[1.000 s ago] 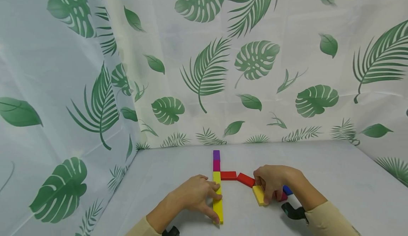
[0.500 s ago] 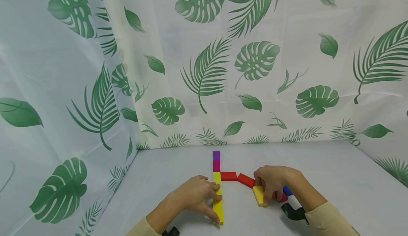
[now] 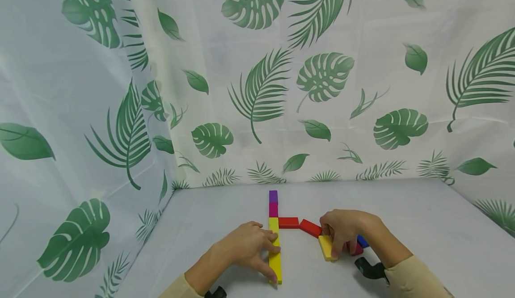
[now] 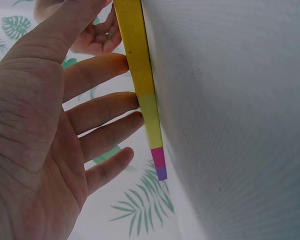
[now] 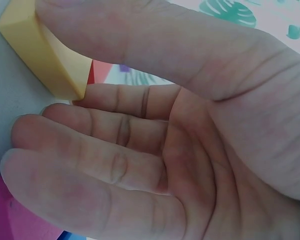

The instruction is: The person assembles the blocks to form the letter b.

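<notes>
A straight row of blocks runs away from me on the table, with yellow blocks (image 3: 275,262) at the near end, then a magenta block (image 3: 273,210) and a purple block (image 3: 273,196). My left hand (image 3: 247,246) rests along the left of the yellow part, fingertips touching its side and thumb at its near end. To the right, my right hand (image 3: 344,231) pinches a lighter yellow block (image 3: 326,248) between thumb and index finger. That block slants at the end of two red blocks, a straight one (image 3: 288,223) and an angled one (image 3: 310,228).
A blue block (image 3: 363,241) and a magenta block (image 5: 20,212) lie by my right hand, partly hidden behind it. The table (image 3: 225,204) is pale and smooth. Behind it hangs a white leaf-print cloth (image 3: 265,155). Black wrist devices, such as the right one (image 3: 369,268), sit close to the tabletop.
</notes>
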`<act>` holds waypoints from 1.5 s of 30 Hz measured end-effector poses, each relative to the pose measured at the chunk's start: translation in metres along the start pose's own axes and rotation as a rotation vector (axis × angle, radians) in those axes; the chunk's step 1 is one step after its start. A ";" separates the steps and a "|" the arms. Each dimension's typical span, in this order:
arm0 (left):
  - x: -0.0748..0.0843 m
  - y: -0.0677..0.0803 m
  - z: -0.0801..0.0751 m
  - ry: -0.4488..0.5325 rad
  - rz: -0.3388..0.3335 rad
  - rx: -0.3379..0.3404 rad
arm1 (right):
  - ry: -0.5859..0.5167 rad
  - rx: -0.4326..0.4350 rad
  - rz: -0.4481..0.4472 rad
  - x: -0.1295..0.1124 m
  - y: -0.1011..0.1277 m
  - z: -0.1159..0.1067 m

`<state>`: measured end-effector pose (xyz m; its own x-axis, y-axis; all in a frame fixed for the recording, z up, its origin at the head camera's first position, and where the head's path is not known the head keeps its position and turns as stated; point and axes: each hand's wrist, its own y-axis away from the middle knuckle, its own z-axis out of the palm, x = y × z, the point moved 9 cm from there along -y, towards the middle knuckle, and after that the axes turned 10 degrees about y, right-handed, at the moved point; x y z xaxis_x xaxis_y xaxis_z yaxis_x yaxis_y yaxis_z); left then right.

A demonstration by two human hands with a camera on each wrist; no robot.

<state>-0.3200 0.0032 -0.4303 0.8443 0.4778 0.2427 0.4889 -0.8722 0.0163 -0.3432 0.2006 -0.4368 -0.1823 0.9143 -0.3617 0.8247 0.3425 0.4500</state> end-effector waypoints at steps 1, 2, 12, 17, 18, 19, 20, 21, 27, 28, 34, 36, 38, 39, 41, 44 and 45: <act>0.000 0.000 0.000 0.001 -0.001 0.000 | 0.000 0.000 0.003 0.000 0.000 0.000; 0.000 0.000 0.000 0.002 -0.002 0.000 | -0.001 0.000 0.005 0.000 0.000 0.000; 0.000 0.000 0.001 0.005 -0.003 -0.003 | 0.002 0.008 0.003 -0.002 0.002 0.000; 0.000 0.000 0.001 -0.002 0.003 0.001 | 0.010 0.008 0.003 -0.001 0.001 0.001; 0.000 0.000 0.001 -0.003 0.003 0.001 | 0.012 0.008 0.004 -0.001 0.001 0.001; 0.000 0.000 0.001 -0.003 0.003 0.002 | 0.016 0.008 0.003 -0.001 0.000 0.001; 0.000 0.000 0.000 -0.003 0.003 0.002 | 0.019 0.008 0.002 -0.001 0.000 0.001; 0.000 0.000 0.000 -0.004 0.003 0.003 | 0.022 0.010 0.003 -0.001 0.000 0.000; -0.001 0.000 0.001 -0.003 0.000 0.006 | 0.033 0.016 0.005 -0.002 0.001 -0.001; -0.001 0.000 0.001 -0.003 0.000 0.006 | 0.032 0.015 0.005 -0.002 0.001 -0.001; -0.002 -0.001 0.003 0.001 -0.004 0.004 | 0.037 0.019 0.008 -0.002 0.001 -0.001; -0.003 -0.001 0.003 0.003 -0.005 0.003 | 0.040 0.017 0.005 -0.002 0.001 -0.001; -0.003 -0.001 0.003 0.004 -0.005 0.003 | 0.042 0.020 0.004 -0.002 0.001 -0.002; -0.003 -0.001 0.002 0.004 -0.005 0.002 | 0.044 0.024 0.004 -0.002 0.001 -0.003; -0.002 -0.001 0.002 0.003 -0.002 0.002 | 0.043 0.032 0.005 -0.001 0.001 -0.005; -0.002 -0.001 0.003 0.000 0.002 0.002 | 0.046 0.064 -0.006 -0.001 0.002 -0.012; -0.002 -0.001 0.003 0.001 0.003 0.002 | 0.044 0.079 -0.015 -0.001 0.001 -0.014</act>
<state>-0.3215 0.0029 -0.4335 0.8453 0.4755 0.2436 0.4872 -0.8732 0.0137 -0.3494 0.2032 -0.4241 -0.2170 0.9184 -0.3309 0.8610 0.3398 0.3784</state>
